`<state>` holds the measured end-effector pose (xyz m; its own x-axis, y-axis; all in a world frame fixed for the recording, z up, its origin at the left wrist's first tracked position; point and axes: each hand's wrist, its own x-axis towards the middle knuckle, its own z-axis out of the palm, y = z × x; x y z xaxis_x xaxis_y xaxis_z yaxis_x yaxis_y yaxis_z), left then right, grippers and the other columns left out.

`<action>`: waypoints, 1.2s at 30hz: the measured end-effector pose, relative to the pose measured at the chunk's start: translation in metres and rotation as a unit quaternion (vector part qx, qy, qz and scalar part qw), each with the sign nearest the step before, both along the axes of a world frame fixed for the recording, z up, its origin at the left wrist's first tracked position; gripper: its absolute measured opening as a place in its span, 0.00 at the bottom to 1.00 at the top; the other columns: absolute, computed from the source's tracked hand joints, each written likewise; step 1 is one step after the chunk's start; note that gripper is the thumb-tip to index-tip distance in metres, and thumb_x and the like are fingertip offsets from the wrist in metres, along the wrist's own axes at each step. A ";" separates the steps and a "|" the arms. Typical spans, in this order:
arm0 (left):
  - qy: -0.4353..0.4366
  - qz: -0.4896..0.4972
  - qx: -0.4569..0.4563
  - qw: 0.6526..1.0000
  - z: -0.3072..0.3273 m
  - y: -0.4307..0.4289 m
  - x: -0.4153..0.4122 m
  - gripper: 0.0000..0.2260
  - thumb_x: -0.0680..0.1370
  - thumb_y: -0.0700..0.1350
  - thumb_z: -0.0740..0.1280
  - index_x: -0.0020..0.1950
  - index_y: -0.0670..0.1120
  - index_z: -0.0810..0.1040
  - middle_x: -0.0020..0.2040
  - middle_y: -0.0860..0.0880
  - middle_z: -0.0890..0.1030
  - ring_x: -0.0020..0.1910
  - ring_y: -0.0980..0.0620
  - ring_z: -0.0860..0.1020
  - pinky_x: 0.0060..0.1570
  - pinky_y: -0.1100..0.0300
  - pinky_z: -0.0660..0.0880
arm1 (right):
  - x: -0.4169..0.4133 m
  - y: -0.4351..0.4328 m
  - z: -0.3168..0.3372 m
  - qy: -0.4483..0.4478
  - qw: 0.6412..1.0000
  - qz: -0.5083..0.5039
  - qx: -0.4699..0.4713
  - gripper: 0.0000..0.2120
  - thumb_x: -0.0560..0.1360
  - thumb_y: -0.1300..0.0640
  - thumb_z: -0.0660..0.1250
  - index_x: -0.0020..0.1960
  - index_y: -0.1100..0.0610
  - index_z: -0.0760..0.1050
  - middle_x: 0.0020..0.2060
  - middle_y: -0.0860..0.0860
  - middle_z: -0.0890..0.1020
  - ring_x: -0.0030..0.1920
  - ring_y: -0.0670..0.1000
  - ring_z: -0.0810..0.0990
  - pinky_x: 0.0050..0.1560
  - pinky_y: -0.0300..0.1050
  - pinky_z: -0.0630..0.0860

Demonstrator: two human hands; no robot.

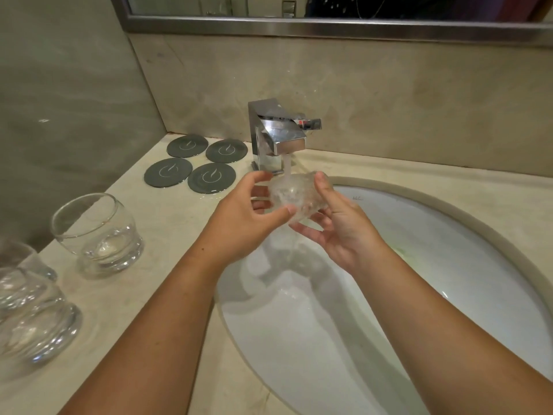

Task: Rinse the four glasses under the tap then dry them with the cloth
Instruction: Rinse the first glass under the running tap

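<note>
A round clear glass point(294, 197) is under the running chrome tap point(279, 136), full of foaming water. My left hand point(248, 217) grips its left side, thumb across the front. My right hand point(335, 223) holds its right side and cups it from below. Water spills from the glass into the white sink point(449, 235). Another clear glass point(95, 232) stands upright on the counter at the left. Two more glasses point(33, 313) sit at the far left edge, partly cut off. No cloth shows in the frame.
Several dark round coasters point(196, 163) lie on the beige stone counter point(167, 235) left of the tap. A stone wall closes the left side, and a mirror frame point(299, 25) runs along the back wall.
</note>
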<state>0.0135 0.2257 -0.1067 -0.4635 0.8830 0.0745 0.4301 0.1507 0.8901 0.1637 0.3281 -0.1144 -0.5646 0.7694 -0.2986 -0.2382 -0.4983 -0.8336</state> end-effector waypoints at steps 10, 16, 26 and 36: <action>-0.087 0.064 0.044 0.993 0.001 0.000 -0.009 0.31 0.70 0.72 0.69 0.70 0.62 0.75 0.54 0.55 0.87 0.54 0.58 0.86 0.66 0.45 0.81 | -0.001 0.001 0.006 0.016 0.998 0.040 -0.036 0.14 0.81 0.49 0.72 0.61 0.58 0.82 0.52 0.60 0.85 0.50 0.57 0.87 0.58 0.52 0.86; -0.074 -0.022 0.028 0.997 0.004 -0.004 -0.005 0.37 0.76 0.56 0.78 0.82 0.60 0.65 0.72 0.55 0.76 0.60 0.68 0.81 0.52 0.72 0.79 | 0.000 0.000 0.008 -0.016 1.000 0.010 0.004 0.14 0.80 0.44 0.72 0.54 0.55 0.84 0.44 0.57 0.83 0.38 0.52 0.84 0.49 0.48 0.87; -0.079 -0.005 0.053 0.995 0.007 -0.004 -0.003 0.27 0.76 0.51 0.80 0.73 0.60 0.76 0.63 0.52 0.84 0.55 0.58 0.87 0.55 0.65 0.81 | -0.001 0.006 0.002 -0.036 0.997 0.059 0.040 0.31 0.73 0.33 0.70 0.59 0.59 0.85 0.46 0.56 0.83 0.42 0.53 0.83 0.49 0.50 0.86; -0.111 -0.006 0.053 0.992 0.004 -0.003 -0.003 0.31 0.73 0.64 0.79 0.73 0.60 0.75 0.62 0.50 0.85 0.57 0.57 0.86 0.58 0.54 0.83 | 0.001 0.012 -0.004 0.020 0.991 0.037 0.131 0.27 0.75 0.49 0.75 0.68 0.62 0.78 0.52 0.55 0.84 0.43 0.54 0.82 0.42 0.45 0.81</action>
<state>0.0101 0.2230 -0.1024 -0.4681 0.8813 0.0651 0.2229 0.0465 0.9737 0.1643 0.3400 -0.1181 -0.6291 0.7741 -0.0708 -0.2448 -0.2838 -0.9271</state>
